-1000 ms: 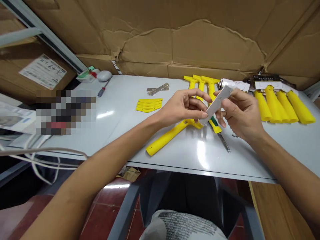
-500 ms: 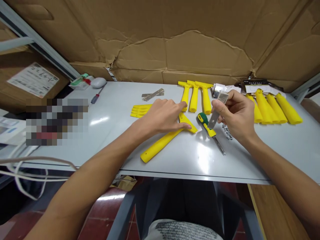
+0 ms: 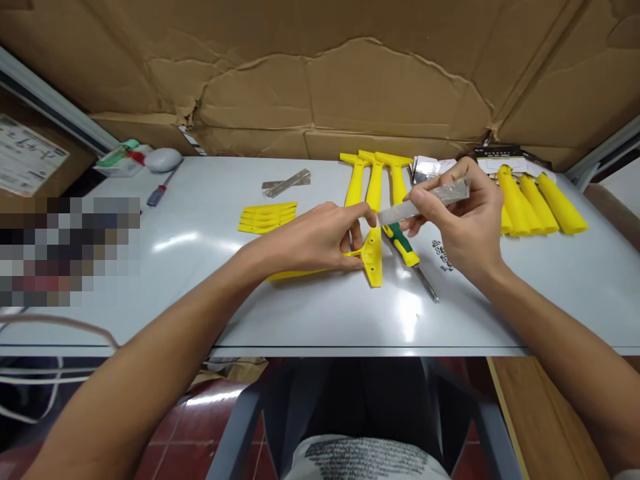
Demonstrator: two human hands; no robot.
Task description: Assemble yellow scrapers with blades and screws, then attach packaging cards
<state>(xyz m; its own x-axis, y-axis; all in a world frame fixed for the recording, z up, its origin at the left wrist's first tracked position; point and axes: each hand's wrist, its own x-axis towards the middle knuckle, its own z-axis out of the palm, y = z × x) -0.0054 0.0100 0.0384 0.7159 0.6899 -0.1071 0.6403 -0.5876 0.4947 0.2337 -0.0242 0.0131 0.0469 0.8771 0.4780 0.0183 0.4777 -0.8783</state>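
The white tabletop (image 3: 320,327) runs across in front of me, with a brown carton (image 3: 13,170) at its left end. The carton's pale label (image 3: 30,157) carries handwriting, cut off by the edge of my view, and print too small to read. Small lines of text cover my shirt (image 3: 383,460), also unreadable.

On the tabletop just in front of me is the yellow scraper (image 3: 371,257). My left fingers (image 3: 364,212) are nearly closed on the neck behind its head, thumb on the near side; the handle runs left beneath my hand, and the head, with its holes showing, sticks out beyond my fingertips. A green-and-yellow screwdriver (image 3: 400,245) lies just to the right of the head.

My right fingers (image 3: 430,203) are closed in a pinch on the flat metal blade (image 3: 395,212). It slants above the screwdriver, its left end right by my left index fingertip; I can't tell if they touch.

Black-and-white cards (image 3: 500,163) at the back right bear unreadable print. Smallest are the loose screws (image 3: 443,257), near my right hand.
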